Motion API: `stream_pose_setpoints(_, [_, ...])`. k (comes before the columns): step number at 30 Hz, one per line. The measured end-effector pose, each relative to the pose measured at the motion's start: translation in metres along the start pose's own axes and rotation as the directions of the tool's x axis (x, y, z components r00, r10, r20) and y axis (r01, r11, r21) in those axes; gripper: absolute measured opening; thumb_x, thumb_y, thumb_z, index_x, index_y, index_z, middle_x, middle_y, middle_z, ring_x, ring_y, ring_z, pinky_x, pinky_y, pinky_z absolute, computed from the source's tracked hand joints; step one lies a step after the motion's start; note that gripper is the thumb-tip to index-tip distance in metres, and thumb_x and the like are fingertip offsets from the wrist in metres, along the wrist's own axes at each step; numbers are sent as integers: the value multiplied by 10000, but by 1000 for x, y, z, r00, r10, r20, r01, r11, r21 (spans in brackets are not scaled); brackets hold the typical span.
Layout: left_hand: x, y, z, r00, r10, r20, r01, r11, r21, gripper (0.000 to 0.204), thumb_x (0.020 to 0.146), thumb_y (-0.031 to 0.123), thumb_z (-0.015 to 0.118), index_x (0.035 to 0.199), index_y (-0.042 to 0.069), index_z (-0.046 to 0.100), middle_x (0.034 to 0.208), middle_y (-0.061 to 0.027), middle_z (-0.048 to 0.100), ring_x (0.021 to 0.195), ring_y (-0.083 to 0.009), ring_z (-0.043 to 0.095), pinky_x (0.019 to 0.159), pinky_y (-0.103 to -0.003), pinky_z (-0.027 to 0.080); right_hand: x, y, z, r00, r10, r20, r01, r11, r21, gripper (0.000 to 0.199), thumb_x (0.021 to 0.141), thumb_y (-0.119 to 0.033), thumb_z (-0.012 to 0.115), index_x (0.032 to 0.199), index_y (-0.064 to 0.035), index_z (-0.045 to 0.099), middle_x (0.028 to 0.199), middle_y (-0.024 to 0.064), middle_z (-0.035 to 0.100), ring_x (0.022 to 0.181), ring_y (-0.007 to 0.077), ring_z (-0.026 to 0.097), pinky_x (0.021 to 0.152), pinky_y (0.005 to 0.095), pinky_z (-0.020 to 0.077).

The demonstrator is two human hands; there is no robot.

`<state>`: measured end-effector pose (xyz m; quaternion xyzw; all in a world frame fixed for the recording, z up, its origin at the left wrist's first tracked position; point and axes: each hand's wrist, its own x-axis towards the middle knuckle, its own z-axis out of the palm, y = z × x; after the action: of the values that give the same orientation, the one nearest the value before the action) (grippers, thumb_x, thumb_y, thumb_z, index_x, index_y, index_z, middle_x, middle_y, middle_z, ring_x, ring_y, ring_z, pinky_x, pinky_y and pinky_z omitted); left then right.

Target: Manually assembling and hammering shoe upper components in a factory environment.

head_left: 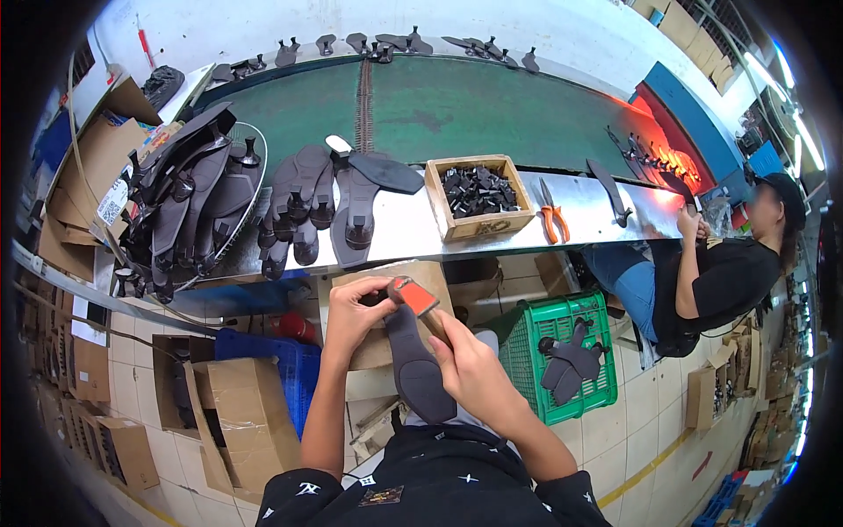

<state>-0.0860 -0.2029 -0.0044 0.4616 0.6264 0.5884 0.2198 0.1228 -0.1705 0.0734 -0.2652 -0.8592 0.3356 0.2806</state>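
A white label [111,204] with dark print sits on a brown carton [92,167] off the table's left end. More brown cartons [241,413] stand open on the floor at lower left, beside a blue crate [285,360]. On the table [413,233], near its front edge at the middle, a small wooden box [479,198] holds black heel pieces. Just right of it lie orange pliers [553,221]. A wire basket [230,198] at the table's left end is piled with dark soles. On the floor right of the person, a green crate [566,356] holds a few dark soles.

Below the table's front edge, the left hand [356,312] is clamped on the top end of a grey sole [413,364], next to its orange patch [416,298]. The right hand [474,369] is closed around the sole's right side together with a brown handle. Another person [720,272] sits at the table's right end.
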Motion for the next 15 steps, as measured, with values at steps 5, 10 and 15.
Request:
stream_pose_setpoints(5, [-2,1,-5,975,-178,130,164,981,107,436,740,122,808,1150,23,693,904,-61,732,783,-128,649,760,-267,514,7,-7,-19,997,-77,13,77,997,25,413,953,-81,588,1321,51,453,1130,256,615,928,438,646,745,421,552])
stream_pose_setpoints(10, [-14,-1,-15,969,-131,210,58,946,318,977,767,209,809,1526,29,219,1163,-159,684,1141,-326,603,1012,-420,454,-17,-52,-50,936,-305,-176,301,952,-49,547,863,-17,656,1344,110,428,1299,195,579,1029,282,678,814,310,552])
stream_pose_setpoints(15, [-14,-7,-7,988,-19,151,-45,912,408,1071,705,238,843,1535,33,198,1207,-133,673,1314,-282,496,1108,-426,342,-8,6,7,976,103,190,-63,977,-203,489,907,-49,643,1335,61,434,1168,193,652,929,301,717,678,347,574])
